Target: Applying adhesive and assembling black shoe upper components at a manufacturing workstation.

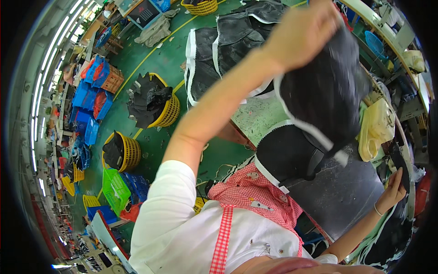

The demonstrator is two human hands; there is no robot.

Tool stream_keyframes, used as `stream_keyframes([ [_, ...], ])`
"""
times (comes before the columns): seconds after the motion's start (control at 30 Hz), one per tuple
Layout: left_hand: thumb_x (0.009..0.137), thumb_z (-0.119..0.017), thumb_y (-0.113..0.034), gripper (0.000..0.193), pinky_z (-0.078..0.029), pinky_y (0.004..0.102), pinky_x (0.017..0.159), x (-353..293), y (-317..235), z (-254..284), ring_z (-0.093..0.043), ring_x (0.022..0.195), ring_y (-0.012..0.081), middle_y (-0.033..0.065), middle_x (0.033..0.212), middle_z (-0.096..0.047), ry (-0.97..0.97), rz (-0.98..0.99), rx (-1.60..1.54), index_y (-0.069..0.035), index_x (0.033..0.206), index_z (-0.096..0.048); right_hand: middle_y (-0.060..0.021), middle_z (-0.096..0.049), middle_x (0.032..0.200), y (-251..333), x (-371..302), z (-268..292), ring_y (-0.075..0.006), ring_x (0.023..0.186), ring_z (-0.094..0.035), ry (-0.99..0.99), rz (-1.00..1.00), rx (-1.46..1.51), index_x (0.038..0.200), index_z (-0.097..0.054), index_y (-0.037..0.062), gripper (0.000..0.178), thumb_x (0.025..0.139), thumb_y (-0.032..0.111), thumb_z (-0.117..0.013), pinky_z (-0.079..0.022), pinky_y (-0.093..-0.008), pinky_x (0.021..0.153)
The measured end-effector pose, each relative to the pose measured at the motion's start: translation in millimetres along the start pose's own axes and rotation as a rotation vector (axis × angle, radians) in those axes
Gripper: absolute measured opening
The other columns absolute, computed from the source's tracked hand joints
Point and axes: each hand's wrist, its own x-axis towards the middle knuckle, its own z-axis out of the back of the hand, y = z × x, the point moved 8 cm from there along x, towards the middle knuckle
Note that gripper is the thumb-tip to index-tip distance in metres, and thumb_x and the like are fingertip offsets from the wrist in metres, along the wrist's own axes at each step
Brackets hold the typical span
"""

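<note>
My left hand point(308, 34) is raised at the top, its fingers closed on a black fabric piece point(324, 86) with a white edge strip. The piece hangs below the hand, smeared by motion. Another black fabric piece point(287, 153), also edged in white, lies near my body on the grey work surface point(351, 187). At the right, my right hand point(391, 192) pinches a narrow black piece of fabric point(399, 160). Several white-edged black pieces point(200, 64) lie overlapping at the far side of the table.
A cream-yellow plastic object point(376, 123) stands at the table's right side. Yellow baskets point(169, 112) holding black pieces stand on the green floor to the left. A green crate point(115, 189) and stacked blue crates point(84, 96) are farther left. Black pieces with white strips point(383, 242) hang at the lower right.
</note>
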Motion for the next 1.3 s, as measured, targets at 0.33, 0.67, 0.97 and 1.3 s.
stream_keyframes([
  [0.33,0.104,-0.057,-0.027,0.029,-0.045,0.0299,0.090,34.3,121.5,263.6,-0.060,0.098,0.0149,0.0055,0.105,-0.070,-0.165,0.354,0.163,-0.002,0.114,-0.068,0.0036,-0.053,0.082,12.2,0.2,-23.4,-0.0037,0.066,-0.039,0.072,-0.061,-0.078,0.090,-0.072,-0.0010,0.021,0.102,0.016,-0.068,-0.030,-0.0216,0.059],
  [0.67,0.104,-0.059,-0.036,0.040,-0.049,0.0392,0.096,-168.5,138.7,249.7,-0.066,0.116,0.0329,0.0143,0.127,-0.068,-0.013,0.489,0.927,-0.006,0.131,-0.064,0.0044,-0.046,0.069,5.0,1.9,-23.5,-0.0057,0.061,-0.038,0.119,-0.079,-0.249,0.079,-0.067,0.0043,0.025,0.099,0.019,-0.070,-0.025,-0.0255,0.056],
  [0.97,0.109,-0.053,-0.021,0.024,-0.054,0.0279,0.079,-175.7,34.6,182.6,-0.064,0.101,0.0138,0.0071,0.113,-0.064,-0.019,0.606,-0.123,-0.003,0.122,-0.061,0.0052,-0.045,0.074,-35.9,7.4,-27.2,-0.0042,0.065,-0.036,0.234,-0.109,-0.232,0.100,-0.076,0.0018,0.022,0.104,0.019,-0.062,-0.024,-0.0242,0.057],
  [1.3,0.109,-0.053,-0.024,0.024,-0.038,0.0195,0.060,-143.7,35.3,1.5,-0.054,0.068,0.0046,-0.0032,0.077,-0.057,0.281,0.685,-0.447,-0.004,0.102,-0.064,0.0037,-0.058,0.068,-2.5,-15.0,-22.3,-0.0061,0.064,-0.050,0.094,-0.117,-0.525,0.094,-0.077,0.0019,0.030,0.092,0.032,-0.079,-0.039,-0.0252,0.060],
])
